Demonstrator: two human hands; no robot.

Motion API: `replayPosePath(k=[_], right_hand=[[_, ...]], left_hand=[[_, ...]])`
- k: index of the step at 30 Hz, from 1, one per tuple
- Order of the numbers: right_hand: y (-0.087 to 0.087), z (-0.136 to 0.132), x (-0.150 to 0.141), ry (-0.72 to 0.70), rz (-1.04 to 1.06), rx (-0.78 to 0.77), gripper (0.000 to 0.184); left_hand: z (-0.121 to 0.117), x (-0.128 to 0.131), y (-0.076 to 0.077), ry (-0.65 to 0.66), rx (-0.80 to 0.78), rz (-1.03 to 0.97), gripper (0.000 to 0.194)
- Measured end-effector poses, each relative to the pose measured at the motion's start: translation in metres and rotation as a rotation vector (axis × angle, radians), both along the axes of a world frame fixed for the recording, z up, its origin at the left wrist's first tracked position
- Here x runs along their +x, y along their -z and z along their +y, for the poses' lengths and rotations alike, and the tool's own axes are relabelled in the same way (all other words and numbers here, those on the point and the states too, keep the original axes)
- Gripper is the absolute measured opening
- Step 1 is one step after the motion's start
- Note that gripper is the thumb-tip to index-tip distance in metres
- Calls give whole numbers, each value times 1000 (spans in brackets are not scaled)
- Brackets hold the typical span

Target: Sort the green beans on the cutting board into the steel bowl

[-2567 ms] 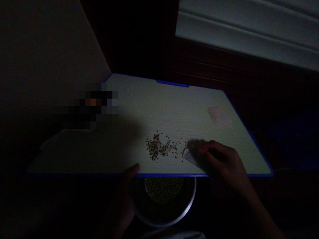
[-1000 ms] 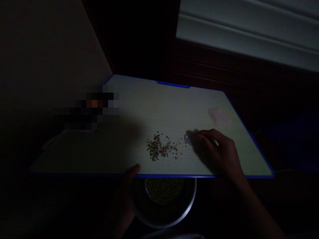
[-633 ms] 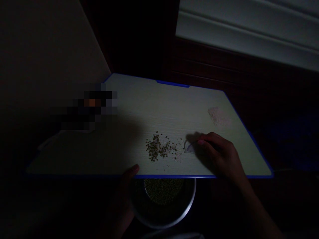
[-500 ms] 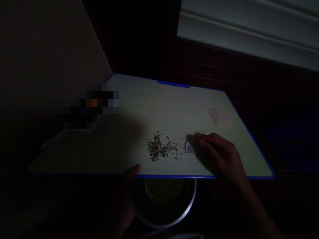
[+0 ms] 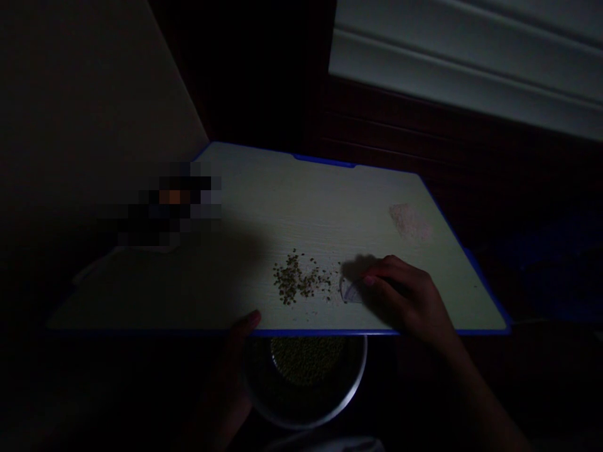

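The scene is very dark. A pale table [image 5: 292,207] with a blue rim lies before me. A small heap of dark green grains [image 5: 298,280] sits near its front edge. My right hand [image 5: 409,298] rests on the table just right of the heap, fingers pinched on a small pale flat piece [image 5: 349,290] that touches the surface. My left hand [image 5: 230,383] grips a metal bowl [image 5: 348,392] just below the table's front edge, thumb up at the rim. The bowl holds green grains [image 5: 307,358].
A faint pinkish patch of fine grains [image 5: 409,221] lies at the table's far right. A blurred dark object [image 5: 162,204] sits at the left side. A pale moulded ledge [image 5: 461,69] runs across the upper right; a wall [image 5: 85,107] rises at the left.
My right hand with the pale piece has gone back and forth beside the heap and now sits slightly nearer it and lower. The left hand and bowl have stayed put.
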State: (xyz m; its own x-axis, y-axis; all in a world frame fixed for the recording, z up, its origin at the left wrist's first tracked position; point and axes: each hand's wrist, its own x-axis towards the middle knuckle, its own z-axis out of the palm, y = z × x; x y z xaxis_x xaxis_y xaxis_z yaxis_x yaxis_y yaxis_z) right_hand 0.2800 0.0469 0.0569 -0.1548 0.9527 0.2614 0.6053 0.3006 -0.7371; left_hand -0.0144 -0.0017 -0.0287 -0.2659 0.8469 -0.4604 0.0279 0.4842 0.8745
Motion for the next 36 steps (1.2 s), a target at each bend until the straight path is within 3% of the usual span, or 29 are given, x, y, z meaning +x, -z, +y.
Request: replayPosePath(k=[4,11,17,20,24,30,36], right_hand=[[0,-2,0,-40,-4,-5,14],[1,-7,0,-144,18,-39,10],[3,-9,-1,-174,61,-60,9],[1,-9,-1,-160,62,-79,10],[-1,-9,0,-63,58,-105,13],[9,-2,4,248,-27,8,17],[9,3,4,215,-57,94,18]], left_hand=[[1,1,-10,22,-49,-22,62],[7,15,-37,-111,-181,-161,46],[2,9,-13,-121,-101,-106,49],[1,7,-6,-100,-133,-182,54],[3,11,-11,-137,-89,-144,48],[5,11,-21,-102,-84,-59,46],[6,13,-25,-94,-122,-73,46]])
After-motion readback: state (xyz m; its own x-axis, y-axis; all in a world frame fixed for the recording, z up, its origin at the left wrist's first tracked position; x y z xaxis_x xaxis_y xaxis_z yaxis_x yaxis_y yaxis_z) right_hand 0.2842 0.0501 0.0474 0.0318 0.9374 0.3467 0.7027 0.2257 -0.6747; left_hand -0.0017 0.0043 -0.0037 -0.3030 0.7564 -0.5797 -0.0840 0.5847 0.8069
